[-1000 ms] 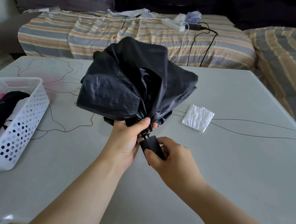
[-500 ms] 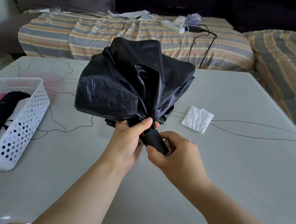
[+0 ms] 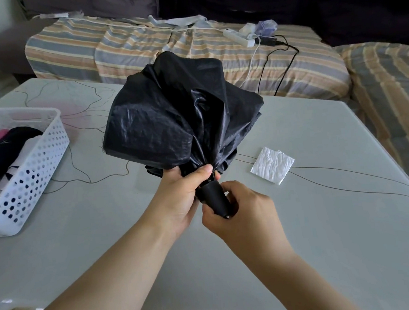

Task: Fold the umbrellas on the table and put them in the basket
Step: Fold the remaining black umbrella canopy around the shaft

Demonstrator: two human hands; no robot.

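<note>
Head view: above the desk point(image 3: 299, 233), left hand point(image 3: 177, 197) grips the black umbrella point(image 3: 172, 123) at its gathered base; right hand point(image 3: 240, 207) grips the stiff handle point(image 3: 214, 198). Canopy looks light, floppy, slippery.

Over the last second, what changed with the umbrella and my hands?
The right hand pushed the handle in toward the canopy, closing the gap and hiding the shaft. The left hand kept its grip on the gathered fabric. Basket and tissue stayed put.
</note>
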